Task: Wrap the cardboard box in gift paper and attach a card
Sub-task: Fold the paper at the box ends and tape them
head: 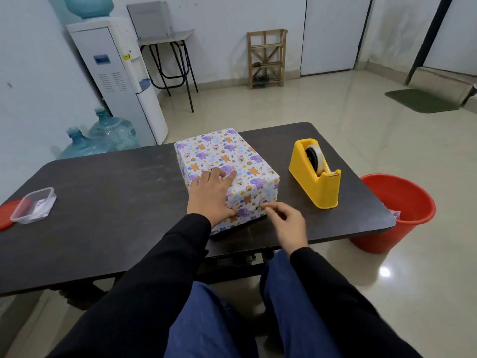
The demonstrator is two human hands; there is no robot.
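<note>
Entry: gift wrapping, closing of the near end.

- Places the box (227, 156) mid-table (116, 189), a little right of centre, long side running near to far, fully covered in gift paper (247, 200).
- Shows the left hand (210, 195) pressing down on the near left corner of the top, fingers straight and spread, thumb lying on the near face.
- Shows the right hand (286, 223) just beside the near face, fingers curled, fingertips at or almost at the paper near the upper edge. Cannot tell if pinching a strip of clear tape or holding nothing.
- Lists a yellow tape dispenser (315, 177) right of the box, near it but apart, roll loaded.
- Lists a clear plastic tub (34, 205) at the left end beside a red lid (5, 218); contents unclear.
- Lists a red bucket (402, 200) on the floor off the right end.

Step judged in hand: sealing the near end flap.

To do well:
- Keep the left palm pressing, to stop any sliding.
- Pull the flap taut before sticking.
- Lay tape across the seam, half on flap, half on face.
- Rub from the middle outward against wrinkles.

No card seen on the top; attaching judged still to do.
</note>
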